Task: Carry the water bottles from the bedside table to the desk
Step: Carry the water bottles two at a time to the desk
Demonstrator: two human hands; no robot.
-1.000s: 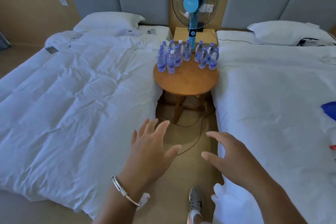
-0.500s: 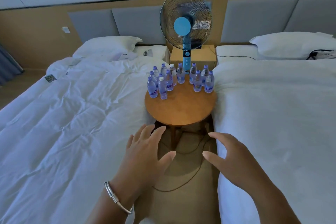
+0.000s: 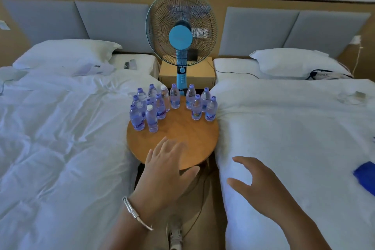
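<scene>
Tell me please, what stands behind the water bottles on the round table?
Behind the water bottles stands a blue fan, and behind it a small wooden nightstand. The bottles cover the fan's foot, so where it rests cannot be seen.

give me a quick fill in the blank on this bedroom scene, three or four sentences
1. The water bottles stand upright on a ____ wooden table.
2. Behind the table stands a blue ____.
3. The left hand wears a silver ____ at the wrist.
4. The right hand holds ____ over the white bed.

Missing words: round; fan; bracelet; nothing
</scene>
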